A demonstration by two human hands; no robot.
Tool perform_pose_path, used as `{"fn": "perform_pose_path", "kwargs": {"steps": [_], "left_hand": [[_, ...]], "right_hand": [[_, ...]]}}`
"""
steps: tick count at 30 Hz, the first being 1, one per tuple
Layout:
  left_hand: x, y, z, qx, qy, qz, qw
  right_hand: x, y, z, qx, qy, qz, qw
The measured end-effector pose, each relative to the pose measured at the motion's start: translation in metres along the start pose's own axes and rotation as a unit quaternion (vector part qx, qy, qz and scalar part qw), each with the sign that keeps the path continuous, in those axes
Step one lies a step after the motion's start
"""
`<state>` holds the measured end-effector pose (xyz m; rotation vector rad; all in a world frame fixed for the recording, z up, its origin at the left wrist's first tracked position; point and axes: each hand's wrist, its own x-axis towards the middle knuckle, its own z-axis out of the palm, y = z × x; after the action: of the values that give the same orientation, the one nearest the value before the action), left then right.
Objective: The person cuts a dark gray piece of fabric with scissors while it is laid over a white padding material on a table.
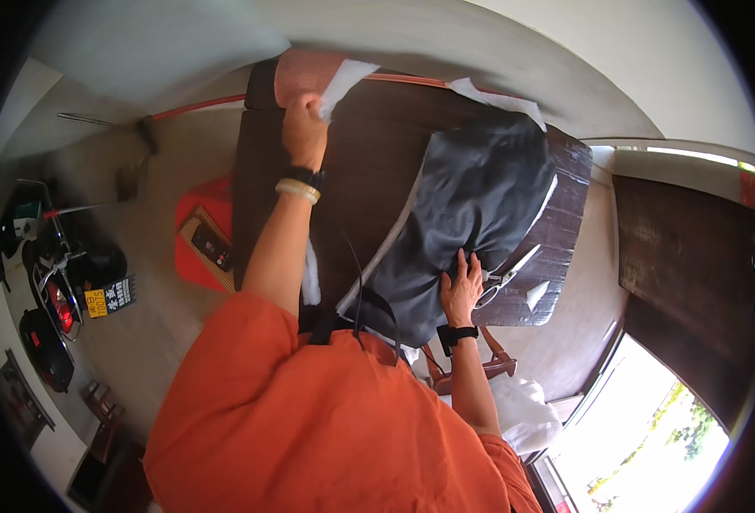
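At the table's far left corner my left hand [304, 135] is closed on a pinkish-red patterned piece of cloth [305, 75], beside a strip of white wadding [348, 83]. A large black piece of cloth [480, 188] is spread over the right half of the dark table [373, 137], with white padding showing along its edges. My right hand [461, 292] lies on the near part of this black cloth, fingers outstretched. Just right of those fingers is a pair of scissors [509, 275], blades apart and pointing away from me. A small white scrap [537, 295] lies near the scissors.
Left of the table, a red stool [191, 265] bears a wooden tray and a dark handset-like device [210, 248]. A motorcycle [57, 282] stands farther left. Near the table's right front are a brown wooden chair [471, 376] and a white bag [523, 415].
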<state>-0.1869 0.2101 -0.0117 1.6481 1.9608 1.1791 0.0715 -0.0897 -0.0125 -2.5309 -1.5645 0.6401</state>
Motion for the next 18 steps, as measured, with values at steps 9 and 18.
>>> {"fn": "perform_pose_path", "kwargs": {"steps": [9, 18], "left_hand": [[-0.085, -0.053, -0.053, 0.140, -0.107, -0.024, 0.984], [-0.104, -0.050, -0.091, 0.029, 0.016, 0.085, 0.996]], "right_hand": [[0.041, -0.018, -0.056, 0.103, 0.014, -0.049, 0.993], [0.079, -0.096, -0.038, 0.217, -0.028, -0.170, 0.961]]}}
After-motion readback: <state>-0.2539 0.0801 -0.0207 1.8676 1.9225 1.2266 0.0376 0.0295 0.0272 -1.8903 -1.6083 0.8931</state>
